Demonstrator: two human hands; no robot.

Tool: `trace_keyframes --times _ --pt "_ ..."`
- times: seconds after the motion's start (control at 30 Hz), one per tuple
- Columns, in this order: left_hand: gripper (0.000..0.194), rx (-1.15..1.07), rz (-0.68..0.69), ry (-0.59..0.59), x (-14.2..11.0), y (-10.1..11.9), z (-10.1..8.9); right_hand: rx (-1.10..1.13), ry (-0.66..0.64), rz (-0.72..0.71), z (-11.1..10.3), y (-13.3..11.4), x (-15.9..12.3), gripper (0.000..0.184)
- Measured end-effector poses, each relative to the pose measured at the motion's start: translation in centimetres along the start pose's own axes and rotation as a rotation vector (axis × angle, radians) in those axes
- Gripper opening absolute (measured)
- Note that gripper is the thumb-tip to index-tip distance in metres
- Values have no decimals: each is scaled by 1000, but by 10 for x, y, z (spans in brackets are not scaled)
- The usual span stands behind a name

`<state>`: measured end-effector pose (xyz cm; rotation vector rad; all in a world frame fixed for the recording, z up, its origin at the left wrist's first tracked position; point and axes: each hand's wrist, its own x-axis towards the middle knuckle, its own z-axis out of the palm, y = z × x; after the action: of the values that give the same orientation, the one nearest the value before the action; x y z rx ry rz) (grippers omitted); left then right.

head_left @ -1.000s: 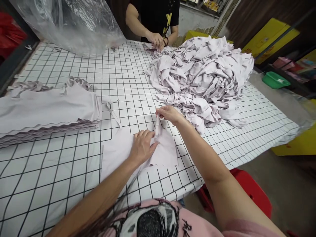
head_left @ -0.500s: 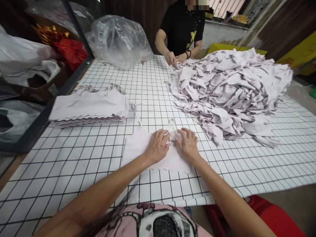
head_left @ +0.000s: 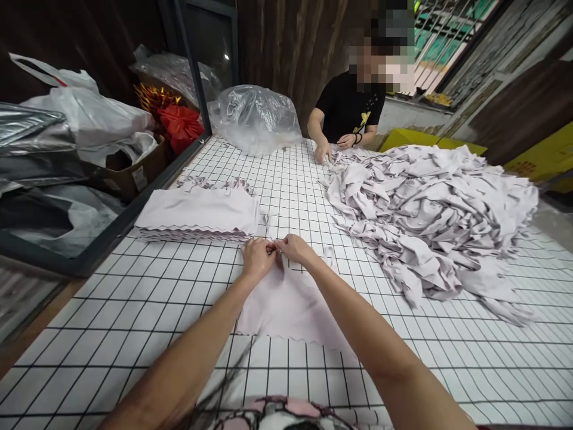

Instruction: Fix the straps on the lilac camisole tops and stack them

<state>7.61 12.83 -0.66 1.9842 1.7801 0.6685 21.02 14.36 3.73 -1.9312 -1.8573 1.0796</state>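
Observation:
A pale pink camisole [head_left: 286,307] with a wavy hem lies on the grid-patterned table in front of me. My left hand [head_left: 258,260] is closed at its upper left corner, fingertips pinching the cloth. Right beside it, my right hand [head_left: 294,248] pinches the same edge, thumb and fingers pressed together. The cloth is drawn up a little under the fingers, and what exactly lies between them is hidden. A loose strap [head_left: 328,255] sticks out on the right, past my right wrist. Just beyond my hands sits a neat stack of the same garments [head_left: 197,209].
A big heap of crumpled pale garments [head_left: 430,209] covers the table's right side. A co-worker [head_left: 349,113] in a black top handles cloth at the far edge. A clear plastic bag [head_left: 257,119] stands at the back. Bags and a cardboard box [head_left: 134,173] are beyond the left edge.
Both hands have moved from the garment's upper middle and right to its upper left corner, and now pinch there instead of lying on the cloth. The view has tilted up and left.

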Motion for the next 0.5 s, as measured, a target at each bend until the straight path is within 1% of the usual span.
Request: trace_keyframes --times 0.07,0.17,0.23,0.3,0.37,0.43,0.47,0.5 --pt "12 -19 11 -15 0 -3 1 59 -63 37 2 -3 14 32" --pt "16 -31 33 -9 0 -5 2 181 -169 60 0 -4 26 27" --pt "17 -36 44 3 0 -6 2 261 -227 60 -4 -6 28 25" --pt "16 -53 56 3 -1 -6 2 336 -260 40 -12 -8 23 23" --pt "15 -72 55 10 -1 -6 3 447 -291 -64 -26 -10 7 23" --pt "14 -81 46 31 -2 -6 4 533 -333 -246 -42 -10 -20 25" --pt "14 -84 43 42 -2 -6 5 524 -362 -337 -50 -9 -37 25" --pt "13 -88 44 49 -2 -7 5 468 -405 -407 -58 -6 -54 24"
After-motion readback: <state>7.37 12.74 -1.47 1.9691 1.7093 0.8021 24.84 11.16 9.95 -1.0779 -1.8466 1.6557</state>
